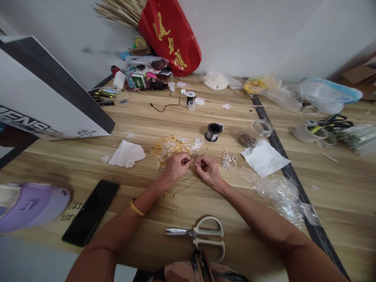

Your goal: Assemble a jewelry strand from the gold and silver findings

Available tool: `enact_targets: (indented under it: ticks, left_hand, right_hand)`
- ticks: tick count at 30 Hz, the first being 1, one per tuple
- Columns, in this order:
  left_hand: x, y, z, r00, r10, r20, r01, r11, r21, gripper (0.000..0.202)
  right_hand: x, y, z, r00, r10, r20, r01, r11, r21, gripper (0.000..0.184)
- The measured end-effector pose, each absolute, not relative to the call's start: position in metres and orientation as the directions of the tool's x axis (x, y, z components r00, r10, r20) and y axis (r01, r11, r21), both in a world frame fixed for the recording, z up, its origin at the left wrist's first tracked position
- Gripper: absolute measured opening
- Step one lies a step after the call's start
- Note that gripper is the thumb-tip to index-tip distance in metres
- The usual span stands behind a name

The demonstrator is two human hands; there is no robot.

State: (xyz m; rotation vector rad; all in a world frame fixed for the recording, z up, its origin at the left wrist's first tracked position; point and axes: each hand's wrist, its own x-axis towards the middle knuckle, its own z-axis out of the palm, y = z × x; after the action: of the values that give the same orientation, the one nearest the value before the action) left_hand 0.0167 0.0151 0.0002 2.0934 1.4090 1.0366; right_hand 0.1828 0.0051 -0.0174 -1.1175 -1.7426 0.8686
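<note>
Both grips are at work near the middle of the bench (132, 129), side by side, fingertips nearly meeting. The left grip (178, 164) and the right grip (209, 169) each have thumb and fingers drawn together on the upper part of a gold chain (175, 194); the exact pinch points are too small to make out.

The chain is thin, bright yellow-gold and slack. It descends from between the grips and curves below them toward the left, lying on the bench. Small gold pieces are spaced along it, bunched more thickly near its lower left end; their individual shape is unclear.

Just beyond the left grip lies a tangled heap (166, 150), gold mixed with silvery, glossy strands. Right of the right grip is a loose cluster of silver pieces (229, 161), some ring-shaped. Beyond the right grip stands a black spool (213, 133) wound with silvery wire. Nearer the body than both grips, scissors (194, 234) with pale handles lie with blades pointing left.
</note>
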Motion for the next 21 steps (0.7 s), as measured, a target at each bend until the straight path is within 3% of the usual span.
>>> enact_targets:
  ticks: [21]
  left_hand:
    - [0.0161,0.0141,0.0042,0.224,0.899,0.377,0.635,-0.428,0.642,0.009]
  right_hand:
    - [0.1826,0.0043,-0.0170,-0.228,0.926,0.302,0.320,0.364,-0.875,0.010]
